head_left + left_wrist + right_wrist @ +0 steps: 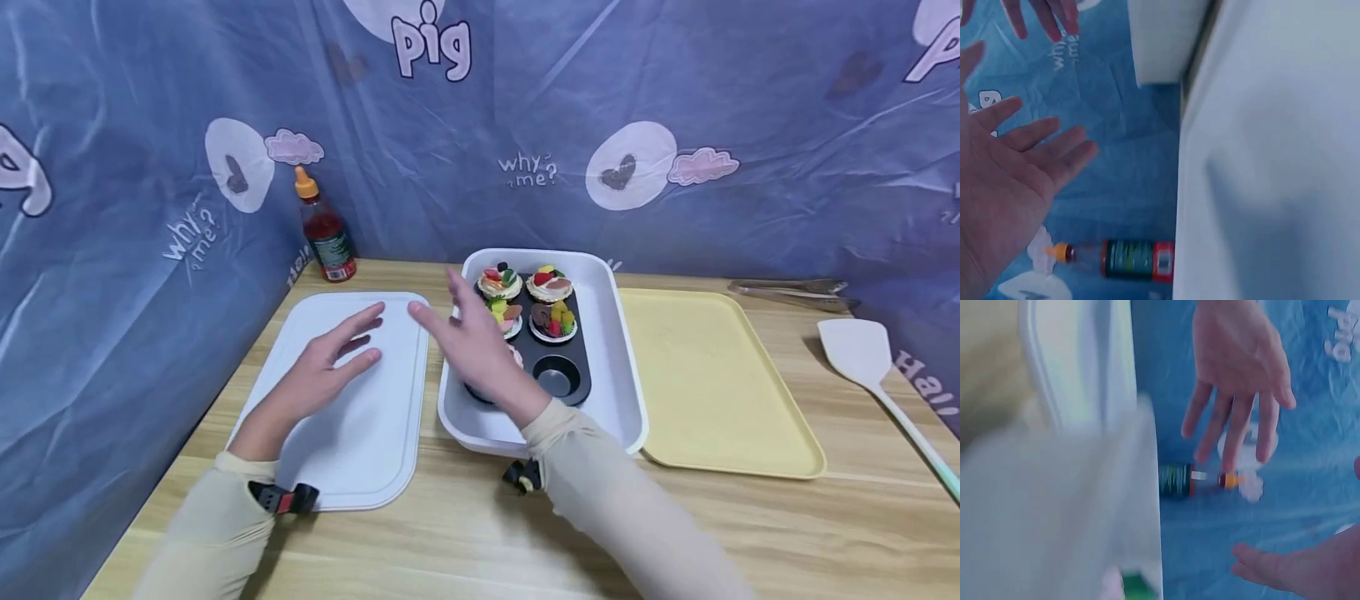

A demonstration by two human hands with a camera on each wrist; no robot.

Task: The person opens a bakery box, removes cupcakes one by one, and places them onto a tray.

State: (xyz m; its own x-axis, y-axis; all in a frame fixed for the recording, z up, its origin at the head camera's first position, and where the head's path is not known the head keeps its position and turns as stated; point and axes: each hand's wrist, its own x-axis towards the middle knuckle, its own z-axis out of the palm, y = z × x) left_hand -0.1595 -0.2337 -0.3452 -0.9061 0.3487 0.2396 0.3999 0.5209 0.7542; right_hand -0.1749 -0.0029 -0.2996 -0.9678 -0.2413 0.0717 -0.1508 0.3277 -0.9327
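My left hand hovers over a white board, fingers spread and relaxed, holding nothing. Above the left side of a white basin is my right hand, slightly blurred, its fingers extended and nothing in its grasp. The two palms roughly face each other, apart. Inside the basin lies a black muffin tin with several fruit-topped cupcakes. The dark inside of one cup shows at the front right. The right hand and wrist partly hide the tin's left column.
A sauce bottle with an orange cap stands at the back left. Right of the basin lies a yellow tray. Metal tongs lie behind it, and a white spatula is at the far right. Blue printed cloth hangs behind.
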